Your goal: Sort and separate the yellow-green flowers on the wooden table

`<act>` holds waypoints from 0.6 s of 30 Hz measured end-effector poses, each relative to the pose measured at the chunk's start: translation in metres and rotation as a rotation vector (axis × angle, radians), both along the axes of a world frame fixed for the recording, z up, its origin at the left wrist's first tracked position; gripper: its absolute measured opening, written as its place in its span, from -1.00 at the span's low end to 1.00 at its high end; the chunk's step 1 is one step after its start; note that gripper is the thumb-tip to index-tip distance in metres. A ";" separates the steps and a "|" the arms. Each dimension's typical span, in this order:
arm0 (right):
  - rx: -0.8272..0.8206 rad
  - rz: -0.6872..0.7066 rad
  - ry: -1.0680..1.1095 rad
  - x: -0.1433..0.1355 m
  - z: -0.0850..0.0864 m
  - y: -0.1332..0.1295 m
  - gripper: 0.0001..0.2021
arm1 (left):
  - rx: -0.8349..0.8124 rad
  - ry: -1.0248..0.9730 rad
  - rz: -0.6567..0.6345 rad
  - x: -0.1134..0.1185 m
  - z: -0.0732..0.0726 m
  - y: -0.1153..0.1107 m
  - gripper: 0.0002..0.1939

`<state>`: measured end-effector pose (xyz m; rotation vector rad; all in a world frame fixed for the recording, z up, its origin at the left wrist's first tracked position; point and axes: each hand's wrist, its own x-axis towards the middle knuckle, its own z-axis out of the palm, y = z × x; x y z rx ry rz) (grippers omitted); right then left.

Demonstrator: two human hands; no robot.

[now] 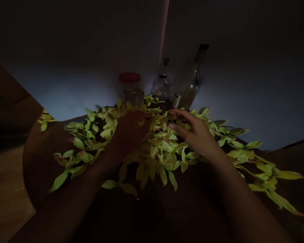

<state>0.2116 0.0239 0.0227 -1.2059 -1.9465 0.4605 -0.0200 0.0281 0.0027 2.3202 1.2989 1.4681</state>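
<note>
A broad spread of yellow-green, orchid-like flowers (164, 148) with pinkish tips covers much of a dark table with a rounded edge (44, 152). Over the left middle of the flowers is my left hand (131, 130), in deep shadow, its thumb and fingers apart. My right hand (196, 131) hovers at the right middle, fingers stretched inward and thumb separated from them. Both hands face each other across the flower heap, with blossoms in the gap. Nothing is visibly held. Whether the fingertips touch petals is hard to tell in the dim light.
Behind the flowers stand a red-lidded jar (130, 87), a rounded glass bottle (161, 84) and a tall, leaning-looking bottle (192, 86). A small white label (176, 100) shows between the bottles. Pale walls (78, 91) meet in a corner behind. Wooden floor (10, 189) lies left.
</note>
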 end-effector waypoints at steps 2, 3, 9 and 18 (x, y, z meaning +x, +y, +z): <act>0.107 0.082 -0.026 -0.001 0.000 -0.001 -0.57 | -0.029 0.024 -0.047 0.002 0.000 -0.001 -0.82; 0.175 0.114 -0.050 -0.004 -0.001 -0.002 -0.59 | -0.045 0.040 -0.073 0.003 0.000 -0.001 -0.82; 0.431 0.164 -0.113 -0.016 -0.005 -0.009 -0.73 | -0.089 0.067 -0.112 0.008 0.003 -0.008 -0.79; 0.230 0.033 -0.068 -0.020 -0.001 -0.014 -0.81 | 0.022 0.156 -0.108 0.002 0.006 -0.007 -0.73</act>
